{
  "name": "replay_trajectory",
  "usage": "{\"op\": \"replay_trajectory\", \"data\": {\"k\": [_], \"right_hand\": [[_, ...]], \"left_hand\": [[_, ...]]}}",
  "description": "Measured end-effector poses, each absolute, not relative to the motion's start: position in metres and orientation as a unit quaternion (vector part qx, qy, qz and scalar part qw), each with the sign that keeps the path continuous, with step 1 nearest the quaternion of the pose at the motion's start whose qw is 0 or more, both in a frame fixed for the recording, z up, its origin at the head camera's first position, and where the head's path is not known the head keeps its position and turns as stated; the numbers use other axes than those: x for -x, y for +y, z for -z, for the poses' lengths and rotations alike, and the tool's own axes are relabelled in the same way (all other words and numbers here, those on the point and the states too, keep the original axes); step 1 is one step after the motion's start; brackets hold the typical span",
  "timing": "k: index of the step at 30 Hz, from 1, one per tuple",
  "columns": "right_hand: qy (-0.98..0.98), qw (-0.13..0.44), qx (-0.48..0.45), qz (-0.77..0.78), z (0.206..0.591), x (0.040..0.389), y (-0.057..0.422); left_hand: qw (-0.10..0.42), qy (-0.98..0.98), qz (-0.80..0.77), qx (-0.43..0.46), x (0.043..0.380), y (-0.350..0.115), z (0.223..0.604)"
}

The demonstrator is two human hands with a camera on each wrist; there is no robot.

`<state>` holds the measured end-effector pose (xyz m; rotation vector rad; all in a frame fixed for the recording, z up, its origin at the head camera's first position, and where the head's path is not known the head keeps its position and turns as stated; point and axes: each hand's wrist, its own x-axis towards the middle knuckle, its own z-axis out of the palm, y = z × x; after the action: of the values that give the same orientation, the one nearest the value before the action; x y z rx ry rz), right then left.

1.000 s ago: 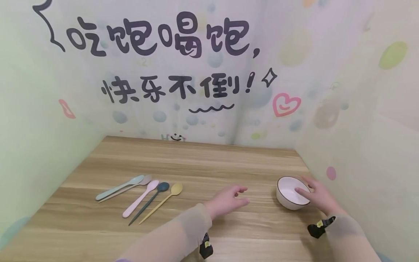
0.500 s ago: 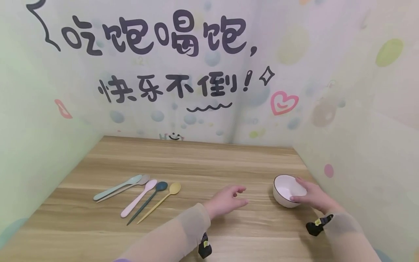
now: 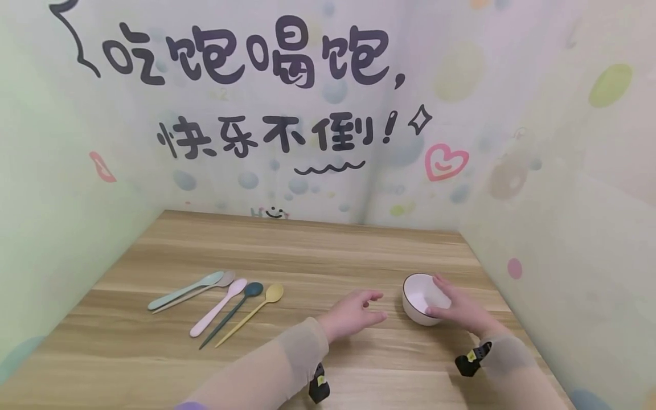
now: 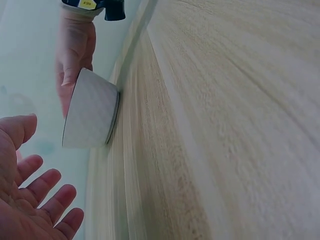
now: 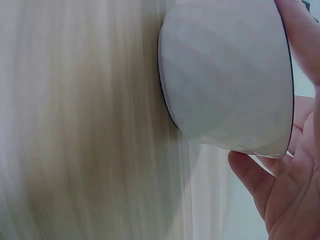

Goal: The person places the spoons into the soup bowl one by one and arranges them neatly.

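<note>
A white bowl (image 3: 417,299) with a thin dark rim stands right of the table's middle, its base close over the wood. My right hand (image 3: 463,310) grips it at the right side of the rim, with fingertips showing over the edge. Up close in the right wrist view, the bowl's faceted outer wall (image 5: 225,75) fills much of the picture, and part of my right hand (image 5: 292,195) is beside its rim. My left hand (image 3: 351,313) is held left of the bowl, holding nothing. Its fingers are spread and loosely bent in the left wrist view, apart from the bowl (image 4: 90,112).
Several spoons lie fanned out on the left of the wooden table (image 3: 307,250): light blue (image 3: 187,290), grey (image 3: 197,295), pink (image 3: 219,307), dark teal (image 3: 233,313) and yellow (image 3: 251,313). Printed cloth walls (image 3: 287,188) enclose the back and both sides.
My right hand has taken hold of the bowl's rim and brought the bowl leftward, closer to my left hand. The left hand and the spoons have stayed in place.
</note>
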<state>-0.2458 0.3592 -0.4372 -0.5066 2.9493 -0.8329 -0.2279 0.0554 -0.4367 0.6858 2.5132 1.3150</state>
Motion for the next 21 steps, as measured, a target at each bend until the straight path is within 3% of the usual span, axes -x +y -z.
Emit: {"op": "replay_trajectory", "data": {"k": [21], "right_hand": [[0.930,0.021,0.220,0.292,0.444,0.253,0.283]], "left_hand": [[0.086,0.850,-0.469,-0.222,0.235,0.041,0.448]]}}
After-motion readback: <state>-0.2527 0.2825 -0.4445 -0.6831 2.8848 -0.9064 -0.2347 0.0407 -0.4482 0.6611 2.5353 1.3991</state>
